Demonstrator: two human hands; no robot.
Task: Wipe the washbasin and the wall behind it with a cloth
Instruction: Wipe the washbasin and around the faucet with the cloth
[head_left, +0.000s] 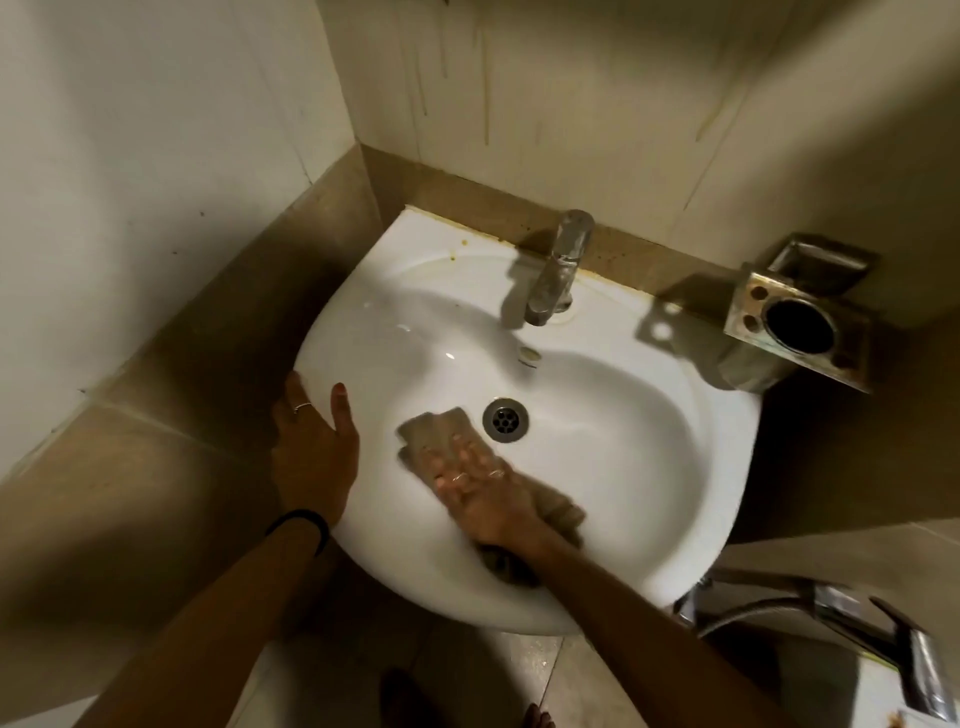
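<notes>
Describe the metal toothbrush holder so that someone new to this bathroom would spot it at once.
Start at the white washbasin and its chrome tap. Go right along the back wall to the basin's far right corner. The toothbrush holder juts out there: a tarnished square metal plate with one large dark round opening and small holes at its corners.

The washbasin (623, 457) is sitting in a corner against the wall (545, 104), the tap (558, 270) standing at its back edge and the drain (505, 420) lying in the bowl before it. The cloth (436, 431) is lying in the bowl left of the drain, under the right hand (485, 493); the left hand (314, 447) is resting on the left rim. A toothbrush holder (797, 332) is hanging right of the tap
</notes>
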